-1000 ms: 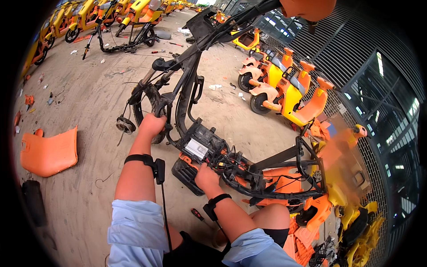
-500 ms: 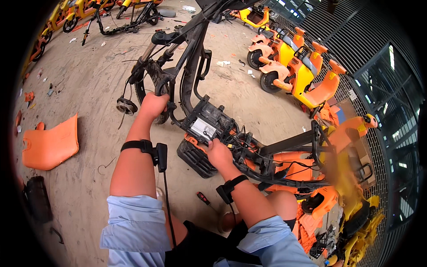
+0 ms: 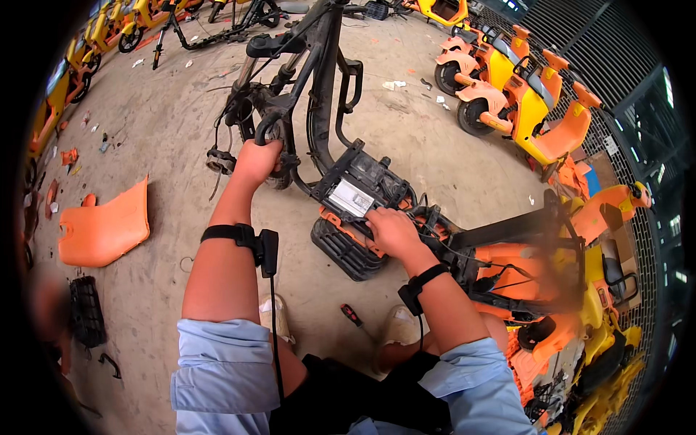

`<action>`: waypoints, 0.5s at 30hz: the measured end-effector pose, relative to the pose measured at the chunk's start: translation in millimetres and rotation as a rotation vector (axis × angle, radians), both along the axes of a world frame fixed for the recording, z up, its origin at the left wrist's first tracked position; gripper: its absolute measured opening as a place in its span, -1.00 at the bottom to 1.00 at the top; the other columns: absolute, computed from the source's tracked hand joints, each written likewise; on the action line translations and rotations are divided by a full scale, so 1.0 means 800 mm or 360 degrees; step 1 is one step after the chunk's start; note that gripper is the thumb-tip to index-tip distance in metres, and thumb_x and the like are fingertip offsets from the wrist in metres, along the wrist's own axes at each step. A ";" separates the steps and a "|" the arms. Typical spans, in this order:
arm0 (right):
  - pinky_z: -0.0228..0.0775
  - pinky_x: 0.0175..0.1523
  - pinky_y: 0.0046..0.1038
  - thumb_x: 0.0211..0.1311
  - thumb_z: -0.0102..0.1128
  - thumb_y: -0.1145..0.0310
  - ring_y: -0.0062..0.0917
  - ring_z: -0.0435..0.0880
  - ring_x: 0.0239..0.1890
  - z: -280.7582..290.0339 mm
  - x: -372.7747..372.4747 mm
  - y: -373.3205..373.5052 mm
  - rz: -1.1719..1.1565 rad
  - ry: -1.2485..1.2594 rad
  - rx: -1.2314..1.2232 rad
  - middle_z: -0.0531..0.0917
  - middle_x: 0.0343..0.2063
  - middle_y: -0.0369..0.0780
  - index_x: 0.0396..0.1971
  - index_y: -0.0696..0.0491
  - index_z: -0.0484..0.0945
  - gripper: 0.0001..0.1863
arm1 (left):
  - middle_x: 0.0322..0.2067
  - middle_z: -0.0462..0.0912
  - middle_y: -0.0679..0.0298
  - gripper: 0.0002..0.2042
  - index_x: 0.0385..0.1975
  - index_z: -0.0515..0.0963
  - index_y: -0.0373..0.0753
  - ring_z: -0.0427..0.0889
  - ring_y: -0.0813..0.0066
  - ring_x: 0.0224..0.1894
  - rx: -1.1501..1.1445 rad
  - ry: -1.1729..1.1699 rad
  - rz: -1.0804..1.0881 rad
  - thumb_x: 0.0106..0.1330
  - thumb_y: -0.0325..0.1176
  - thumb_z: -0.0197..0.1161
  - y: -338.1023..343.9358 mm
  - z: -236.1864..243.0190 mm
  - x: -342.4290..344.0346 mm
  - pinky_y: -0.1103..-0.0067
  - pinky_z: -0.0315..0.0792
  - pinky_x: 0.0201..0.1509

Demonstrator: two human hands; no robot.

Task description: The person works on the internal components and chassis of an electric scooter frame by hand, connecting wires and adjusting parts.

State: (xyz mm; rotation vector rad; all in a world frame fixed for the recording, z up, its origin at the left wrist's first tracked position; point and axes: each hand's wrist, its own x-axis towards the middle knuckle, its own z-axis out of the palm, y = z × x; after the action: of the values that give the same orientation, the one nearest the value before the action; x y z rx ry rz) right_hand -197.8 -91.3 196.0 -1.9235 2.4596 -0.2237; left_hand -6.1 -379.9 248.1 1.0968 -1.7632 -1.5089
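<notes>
A stripped scooter frame [image 3: 324, 94], black and dirty, stands tilted before me. My left hand [image 3: 259, 161] is closed around a curved black bar near its front wheel. A silver metal box [image 3: 351, 197] sits in the black tray [image 3: 380, 174] low on the frame. At the near right end of that box is my right hand [image 3: 394, 230], its fingers curled down; what they pinch, if anything, is hidden. Under it hangs a black ribbed housing [image 3: 348, 250] with an orange edge. Loose black cables run to the right of this hand.
A screwdriver [image 3: 351, 314] lies on the floor by my shoes. To the left are an orange body panel [image 3: 109, 228] and a black plastic part [image 3: 87, 312], with a blurred person [image 3: 51, 304] beside them. Yellow-orange scooters [image 3: 551, 123] stand at the far right, above piled orange and yellow parts.
The view has shifted, so the scene sits farther right. My right hand has moved slightly right along the silver box's edge. My left hand keeps its hold on the bar.
</notes>
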 end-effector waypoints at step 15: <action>0.42 0.01 -0.17 0.30 0.13 0.40 -0.20 0.64 -0.12 -0.002 0.000 -0.023 -0.0011 0.0160 0.0292 0.66 -0.29 -0.15 -0.23 0.03 0.56 -0.90 | -0.68 0.61 0.19 -0.66 -0.70 0.57 -0.36 0.59 0.35 -0.57 -0.0028 -0.0029 -0.0011 0.15 -0.20 0.19 -0.013 -0.016 -0.002 0.44 0.44 -0.36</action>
State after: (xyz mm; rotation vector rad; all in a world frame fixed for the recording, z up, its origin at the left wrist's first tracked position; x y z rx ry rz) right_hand -197.9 -109.9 194.3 -1.8943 2.4481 0.0980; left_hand -7.5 -390.6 235.1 1.1003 -1.7907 -1.4892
